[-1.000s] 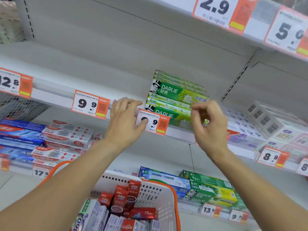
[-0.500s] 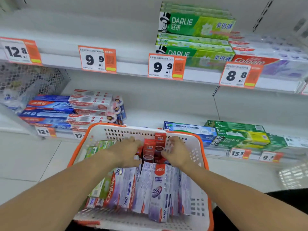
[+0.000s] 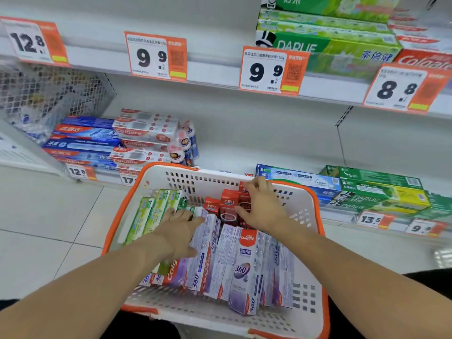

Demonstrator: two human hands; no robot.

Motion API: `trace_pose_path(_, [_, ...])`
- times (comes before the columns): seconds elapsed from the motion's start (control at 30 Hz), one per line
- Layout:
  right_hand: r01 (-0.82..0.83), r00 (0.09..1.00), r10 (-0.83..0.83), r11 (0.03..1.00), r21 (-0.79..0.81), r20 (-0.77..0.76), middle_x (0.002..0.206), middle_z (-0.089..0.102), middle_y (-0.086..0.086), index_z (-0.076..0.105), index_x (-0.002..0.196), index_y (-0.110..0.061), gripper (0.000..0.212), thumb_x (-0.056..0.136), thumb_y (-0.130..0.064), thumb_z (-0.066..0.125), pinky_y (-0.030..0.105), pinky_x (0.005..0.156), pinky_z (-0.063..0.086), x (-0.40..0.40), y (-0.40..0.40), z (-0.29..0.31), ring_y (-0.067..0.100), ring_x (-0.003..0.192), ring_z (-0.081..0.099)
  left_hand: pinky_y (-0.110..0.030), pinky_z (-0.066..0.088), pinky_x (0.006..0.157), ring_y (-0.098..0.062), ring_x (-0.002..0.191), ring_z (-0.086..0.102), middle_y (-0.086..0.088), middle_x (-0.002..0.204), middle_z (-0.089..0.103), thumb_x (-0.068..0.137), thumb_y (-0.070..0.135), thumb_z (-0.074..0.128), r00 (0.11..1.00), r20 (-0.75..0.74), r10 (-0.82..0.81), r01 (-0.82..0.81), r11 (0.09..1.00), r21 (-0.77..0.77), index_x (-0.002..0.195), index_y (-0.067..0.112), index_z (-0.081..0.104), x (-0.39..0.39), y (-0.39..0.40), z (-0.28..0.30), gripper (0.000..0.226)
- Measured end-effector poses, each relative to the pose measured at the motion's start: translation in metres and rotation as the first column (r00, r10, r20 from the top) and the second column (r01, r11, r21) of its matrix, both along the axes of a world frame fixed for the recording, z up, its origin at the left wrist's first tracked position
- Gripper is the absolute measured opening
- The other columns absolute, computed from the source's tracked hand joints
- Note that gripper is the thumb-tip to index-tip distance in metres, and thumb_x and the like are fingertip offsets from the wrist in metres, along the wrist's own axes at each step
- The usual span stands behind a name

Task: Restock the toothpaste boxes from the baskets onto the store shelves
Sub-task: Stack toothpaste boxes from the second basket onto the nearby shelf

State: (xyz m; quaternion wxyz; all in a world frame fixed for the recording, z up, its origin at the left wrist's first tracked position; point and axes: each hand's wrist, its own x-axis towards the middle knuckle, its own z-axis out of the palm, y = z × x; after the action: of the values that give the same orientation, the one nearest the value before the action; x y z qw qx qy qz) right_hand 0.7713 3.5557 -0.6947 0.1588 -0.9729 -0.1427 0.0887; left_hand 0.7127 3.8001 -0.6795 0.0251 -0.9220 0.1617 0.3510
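Both hands in basket [image 3: 310, 211]: left hand [image 3: 179, 227] flat, fingers straight, parting white boxes [image 3: 220, 255]; right hand [image 3: 263, 206] curls over red boxes [image 3: 228, 204], likely picking.

1. Both forearms are bare from the lower edge of the view up to the wrists; no sleeve reaches them.
2. The left hand [image 3: 179, 231] wears no glove, ring or watch.
3. The right hand [image 3: 263, 209] is likewise bare, with nothing on the wrist.
4. The fingers [image 3: 254, 183] show short, plain nails.
5. Dark, near-black clothing [image 3: 433, 285] shows at the lower right edge, with more dark fabric at the lower left and under the forearms.
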Motion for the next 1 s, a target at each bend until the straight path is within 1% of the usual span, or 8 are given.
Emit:
trace_pose_path(0.13, [-0.060,0.998,0.059,0.997,-0.042,-0.018,0.161,0.023,0.006,0.037,0.146,-0.018,0.077,0.086,-0.058,0.066,0.049,0.119,0.033,-0.004,0.000,-0.001,0.029,0.148,0.019,-0.050,0.015,0.123,-0.028,0.148,0.022,-0.009,0.159,0.026,0.090,0.053,0.063,0.983,0.118,0.143,-0.131,0.986,-0.104,0.158,0.018,0.014,0.016,-0.017,0.008,0.091])
trace_pose_path(0.23, [-0.072,0.997,0.072,0.997,-0.010,0.002,0.140,0.045,0.001,0.044,0.136,-0.018,0.069,0.083,-0.047,0.075,0.045,0.108,0.044,-0.013,-0.001,-0.007,0.022,0.132,0.038,-0.045,0.027,0.118,-0.026,0.143,0.032,-0.005,0.154,0.032,0.088,0.047,0.068,0.944,0.236,0.230,-0.160,0.946,-0.281,0.155,0.018,0.022,0.033,-0.039,0.009,0.086])
trace_pose_path(0.37, [-0.006,0.999,0.011,0.996,0.084,-0.051,0.126,0.046,0.001,0.046,0.130,-0.018,0.052,0.086,-0.023,0.073,0.039,0.099,0.047,-0.023,-0.011,-0.010,0.022,0.120,0.045,-0.046,0.038,0.110,-0.025,0.135,0.043,0.000,0.149,0.039,0.083,0.043,0.074,0.971,0.193,0.142,-0.074,0.944,-0.322,0.152,0.021,0.028,0.046,-0.070,0.005,0.086])
trace_pose_path(0.53, [0.079,0.981,-0.047,0.983,0.168,-0.187,0.118,0.047,0.003,0.062,0.124,-0.019,0.044,0.081,-0.012,0.072,0.031,0.101,0.046,-0.013,-0.029,-0.003,0.022,0.112,0.052,-0.037,0.049,0.098,-0.024,0.116,0.059,-0.002,0.125,0.062,0.085,0.026,0.072,0.968,0.237,0.081,-0.012,0.961,-0.276,0.124,0.020,0.056,0.046,-0.092,-0.009,0.042])
trace_pose_path(0.63, [0.082,0.970,-0.019,0.963,0.258,-0.241,0.113,0.061,0.002,0.070,0.114,-0.020,0.039,0.077,-0.007,0.072,0.016,0.084,0.045,0.001,-0.042,0.022,0.018,0.102,0.058,-0.032,0.051,0.089,-0.021,0.105,0.061,0.000,0.111,0.063,0.082,0.029,0.072,0.965,0.247,0.094,-0.001,0.935,-0.354,0.112,0.023,0.064,0.054,-0.102,0.008,0.032])
trace_pose_path(0.77, [0.082,0.935,0.061,0.921,0.381,-0.349,0.100,0.073,-0.006,0.070,0.113,-0.026,0.048,0.069,-0.011,0.083,0.032,0.085,0.056,0.020,-0.058,0.064,0.013,0.090,0.069,-0.036,0.057,0.082,-0.014,0.085,0.068,0.005,0.094,0.069,0.067,0.028,0.084,0.927,0.043,0.373,-0.249,0.699,-0.671,0.098,0.027,0.073,0.070,-0.102,0.055,0.033])
trace_pose_path(0.87, [0.069,0.930,0.135,0.848,0.525,-0.341,0.098,0.074,-0.009,0.073,0.110,-0.023,0.044,0.071,-0.010,0.088,0.027,0.086,0.056,0.028,-0.065,0.105,0.007,0.090,0.069,-0.036,0.061,0.078,-0.013,0.080,0.073,0.001,0.091,0.075,0.068,0.026,0.091,0.887,-0.125,0.444,-0.368,0.517,-0.773,0.093,0.028,0.073,0.069,-0.090,0.094,0.031])
trace_pose_path(1.0, [0.007,0.940,0.204,0.788,0.615,-0.273,0.105,0.074,-0.010,0.072,0.115,-0.025,0.042,0.076,-0.026,0.088,0.024,0.086,0.057,0.024,-0.059,0.162,0.007,0.097,0.069,-0.033,0.062,0.075,-0.017,0.085,0.075,-0.001,0.095,0.077,0.068,0.025,0.093,0.841,-0.182,0.510,-0.391,0.340,-0.855,0.097,0.020,0.073,0.058,-0.075,0.144,0.035])
